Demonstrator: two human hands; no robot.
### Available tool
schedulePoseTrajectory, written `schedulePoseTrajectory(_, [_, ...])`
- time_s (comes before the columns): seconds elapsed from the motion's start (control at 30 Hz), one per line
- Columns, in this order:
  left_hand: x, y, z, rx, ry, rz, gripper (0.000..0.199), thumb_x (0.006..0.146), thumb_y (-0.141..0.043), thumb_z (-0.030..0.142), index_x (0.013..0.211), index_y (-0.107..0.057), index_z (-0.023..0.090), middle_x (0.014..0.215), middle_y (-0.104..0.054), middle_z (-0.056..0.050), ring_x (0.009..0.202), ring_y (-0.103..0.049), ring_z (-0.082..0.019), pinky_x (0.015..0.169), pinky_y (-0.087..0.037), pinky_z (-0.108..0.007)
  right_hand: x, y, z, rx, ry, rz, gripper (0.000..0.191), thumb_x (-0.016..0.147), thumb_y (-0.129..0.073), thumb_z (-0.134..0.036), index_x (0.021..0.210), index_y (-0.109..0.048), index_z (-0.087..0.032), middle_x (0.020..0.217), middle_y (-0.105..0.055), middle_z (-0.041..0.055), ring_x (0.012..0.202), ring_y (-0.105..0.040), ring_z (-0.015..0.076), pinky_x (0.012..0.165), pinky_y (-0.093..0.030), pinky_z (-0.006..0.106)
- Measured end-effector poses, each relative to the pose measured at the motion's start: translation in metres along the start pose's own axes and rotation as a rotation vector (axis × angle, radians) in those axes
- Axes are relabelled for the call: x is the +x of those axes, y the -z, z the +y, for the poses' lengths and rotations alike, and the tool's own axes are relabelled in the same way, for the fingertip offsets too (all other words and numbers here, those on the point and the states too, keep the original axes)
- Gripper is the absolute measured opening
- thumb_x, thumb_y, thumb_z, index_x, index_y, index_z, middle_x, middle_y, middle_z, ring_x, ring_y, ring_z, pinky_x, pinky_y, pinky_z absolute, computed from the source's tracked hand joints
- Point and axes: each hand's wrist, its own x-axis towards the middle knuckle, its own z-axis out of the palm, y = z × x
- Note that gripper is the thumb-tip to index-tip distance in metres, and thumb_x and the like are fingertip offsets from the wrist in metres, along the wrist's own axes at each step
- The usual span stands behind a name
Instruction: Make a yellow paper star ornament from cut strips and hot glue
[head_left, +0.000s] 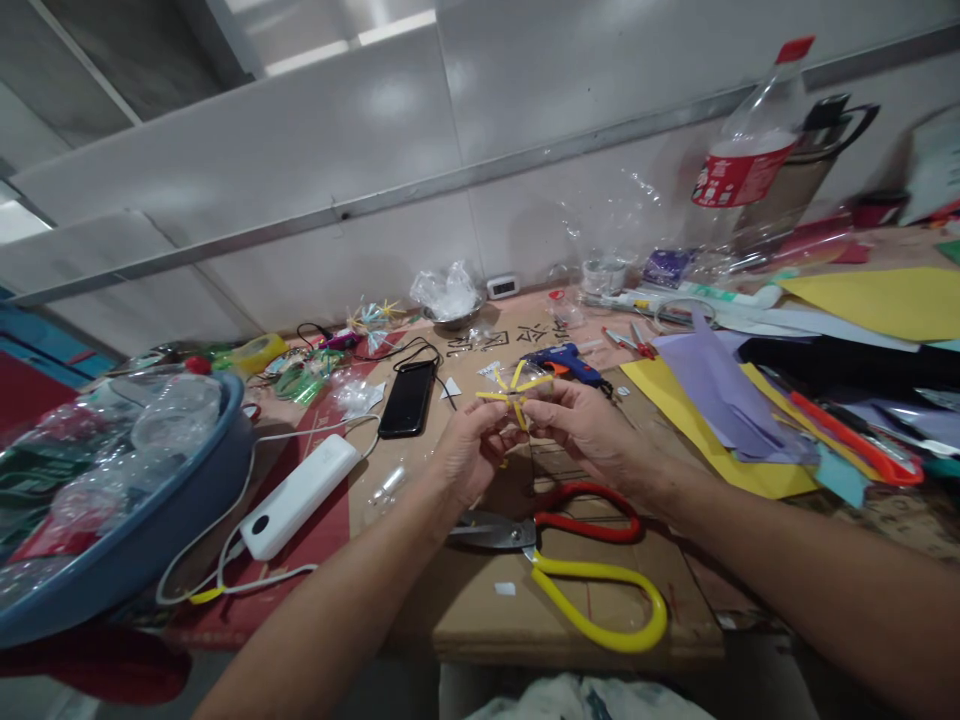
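Between both hands is a small star-like piece of clear plastic with yellow strips (pixel 517 378) fanning outward. My left hand (pixel 478 445) pinches its lower left side, fingers closed. On its right side, my right hand (pixel 574 420) grips it between thumb and fingers. Just below the hands lie large scissors (pixel 585 570) with one red and one yellow handle; the left forearm partly covers their blades. Behind the right hand rests a blue glue gun (pixel 566 362). All of this is over a cardboard sheet (pixel 480 600).
At left stands a blue basin (pixel 225 450) full of plastic bottles, near a white power bank (pixel 300 500) with its cable and a black phone (pixel 407 398). Coloured paper (pixel 720 390) and a red cutter (pixel 855 440) lie right. A tall bottle (pixel 750 165) stands at the back.
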Motion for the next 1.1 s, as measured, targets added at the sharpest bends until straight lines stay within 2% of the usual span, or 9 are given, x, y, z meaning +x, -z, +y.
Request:
schedulePoseTrajectory(0.17, [0.001, 0.002, -0.001, 0.010, -0.001, 0.018, 0.026, 0.057, -0.081, 0.023, 0.076, -0.066, 0.014, 0.072, -0.068, -0.001, 0.062, -0.060, -0.010, 0.061, -0.050, -0.023, 0.003, 0.004, 0.005, -0.072, 0.029, -0.005, 0.025, 0.069, -0.082, -0.035, 0.086, -0.071, -0.019, 0.083, -0.068, 0.0008, 0.080, -0.062, 0.0164, 0.081, -0.050, 0.035])
schedulePoseTrajectory(0.33, [0.002, 0.002, 0.000, 0.019, -0.009, 0.018, 0.026, 0.055, -0.082, 0.022, 0.075, -0.067, 0.014, 0.071, -0.069, -0.002, 0.063, -0.062, -0.011, 0.062, -0.050, -0.024, 0.006, 0.008, 0.009, -0.106, 0.055, -0.028, 0.023, 0.073, -0.080, -0.034, 0.089, -0.071, -0.021, 0.083, -0.067, -0.0008, 0.076, -0.059, 0.0142, 0.081, -0.048, 0.034])
schedulePoseTrajectory(0.67, [0.003, 0.003, 0.004, 0.031, -0.044, 0.054, 0.032, 0.054, -0.084, 0.024, 0.075, -0.062, 0.015, 0.073, -0.068, -0.002, 0.065, -0.061, -0.012, 0.065, -0.050, -0.025, 0.003, 0.009, 0.006, -0.180, 0.057, -0.055, 0.029, 0.074, -0.079, -0.039, 0.097, -0.072, -0.024, 0.095, -0.068, 0.0008, 0.082, -0.059, 0.0153, 0.078, -0.046, 0.031])
schedulePoseTrajectory(0.8, [0.005, 0.006, 0.012, -0.001, -0.111, 0.071, 0.026, 0.059, -0.081, 0.021, 0.076, -0.064, 0.015, 0.075, -0.067, -0.002, 0.067, -0.059, -0.012, 0.066, -0.049, -0.026, 0.001, 0.009, 0.004, -0.221, 0.059, -0.037, 0.026, 0.079, -0.075, -0.038, 0.103, -0.073, -0.027, 0.103, -0.066, 0.0004, 0.084, -0.055, 0.0145, 0.074, -0.044, 0.028])
schedulePoseTrajectory(0.97, [0.010, 0.013, 0.029, -0.084, -0.216, 0.114, 0.015, 0.066, -0.075, 0.016, 0.073, -0.062, 0.016, 0.071, -0.064, -0.001, 0.069, -0.058, -0.012, 0.067, -0.048, -0.028, 0.002, 0.018, 0.012, -0.237, 0.043, 0.017, 0.021, 0.083, -0.073, -0.035, 0.104, -0.073, -0.035, 0.100, -0.064, -0.0018, 0.081, -0.053, 0.0133, 0.076, -0.043, 0.029])
schedulePoseTrajectory(1.1, [0.016, 0.021, 0.042, -0.147, -0.285, 0.149, 0.009, 0.070, -0.070, 0.015, 0.074, -0.063, 0.017, 0.070, -0.066, -0.001, 0.072, -0.059, -0.013, 0.071, -0.050, -0.029, 0.002, 0.024, 0.020, -0.265, 0.027, 0.009, 0.019, 0.084, -0.073, -0.036, 0.103, -0.073, -0.036, 0.100, -0.063, -0.0009, 0.079, -0.052, 0.0133, 0.074, -0.042, 0.031])
